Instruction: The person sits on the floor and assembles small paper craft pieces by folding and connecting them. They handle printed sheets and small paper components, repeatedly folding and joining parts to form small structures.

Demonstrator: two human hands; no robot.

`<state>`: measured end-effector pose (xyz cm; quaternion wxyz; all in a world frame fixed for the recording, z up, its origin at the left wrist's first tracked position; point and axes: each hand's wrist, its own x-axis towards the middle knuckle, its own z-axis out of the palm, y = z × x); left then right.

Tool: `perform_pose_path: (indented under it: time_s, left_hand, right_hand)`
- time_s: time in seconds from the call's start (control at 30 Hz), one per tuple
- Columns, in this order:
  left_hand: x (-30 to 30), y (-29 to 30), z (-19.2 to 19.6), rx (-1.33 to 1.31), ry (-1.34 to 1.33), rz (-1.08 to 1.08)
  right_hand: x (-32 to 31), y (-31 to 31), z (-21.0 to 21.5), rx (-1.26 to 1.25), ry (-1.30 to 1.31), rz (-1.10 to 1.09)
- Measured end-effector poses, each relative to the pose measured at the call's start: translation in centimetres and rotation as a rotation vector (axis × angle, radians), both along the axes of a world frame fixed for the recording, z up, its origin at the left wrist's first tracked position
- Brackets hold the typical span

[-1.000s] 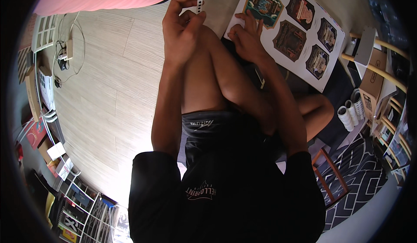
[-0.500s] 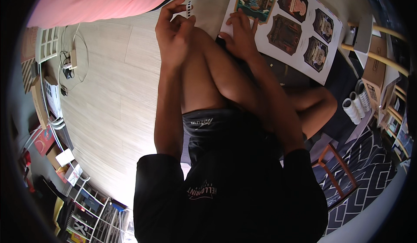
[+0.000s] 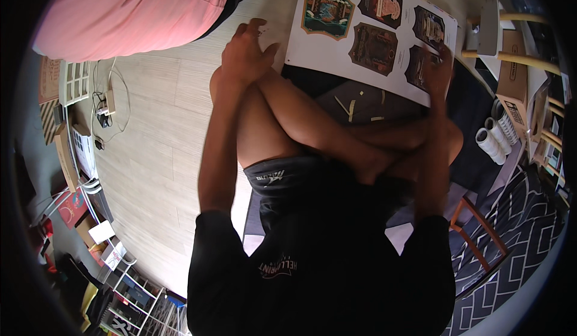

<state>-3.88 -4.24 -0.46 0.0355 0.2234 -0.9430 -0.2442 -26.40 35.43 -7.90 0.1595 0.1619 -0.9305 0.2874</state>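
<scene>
A white printed sheet [image 3: 324, 53] lies in front of me, bearing several dark plaque-shaped designs, among them a green and gold one [image 3: 327, 16] and a brown one [image 3: 374, 48]. My right hand [image 3: 437, 74] rests over the dark design at the sheet's lower right corner, fingers bent and apart, partly covering it. Nothing shows in its grasp. Left of the sheet, above my knee, my left hand [image 3: 246, 56] has curled fingers with the thumb held off. A small piece of white strip with dark dots [image 3: 262, 32] shows by its fingertips, mostly hidden.
Another person's pink garment [image 3: 138, 17] fills the upper left. Cables and a power adapter [image 3: 105, 110] lie on the pale floor at left. White rolls [image 3: 491, 145] stand at right, near a cardboard box [image 3: 512, 89] and a wooden-legged stool [image 3: 511, 56]. A brown wooden frame [image 3: 481, 234] is lower right.
My right hand has moved right across the sheet, from the green design to the lower right corner. My left hand has lowered and turned, hiding most of the strip. The view has shifted slightly.
</scene>
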Motion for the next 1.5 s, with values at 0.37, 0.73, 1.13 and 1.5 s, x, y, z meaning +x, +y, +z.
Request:
perform_pose_path:
  time_s: [0.37,0.73,1.13,1.5]
  left_hand:
    - [-7.3,-0.2,-3.3,-0.194,-0.792,-0.213]
    - [-6.4,0.2,-2.3,-0.169,-0.664,-0.193]
    - [-5.4,-1.1,-2.8,0.140,-0.242,-0.004]
    - [-4.7,-1.4,-0.3,0.412,0.260,0.133]
  right_hand:
    - [-2.2,12.6,-3.4,0.224,-0.432,-0.177]
    - [2.4,6.1,-0.4,0.394,-0.169,-0.088]
    - [8.6,-0.8,2.4,0.697,-0.158,0.629]
    - [0.5,-3.5,5.7,0.530,0.211,0.353]
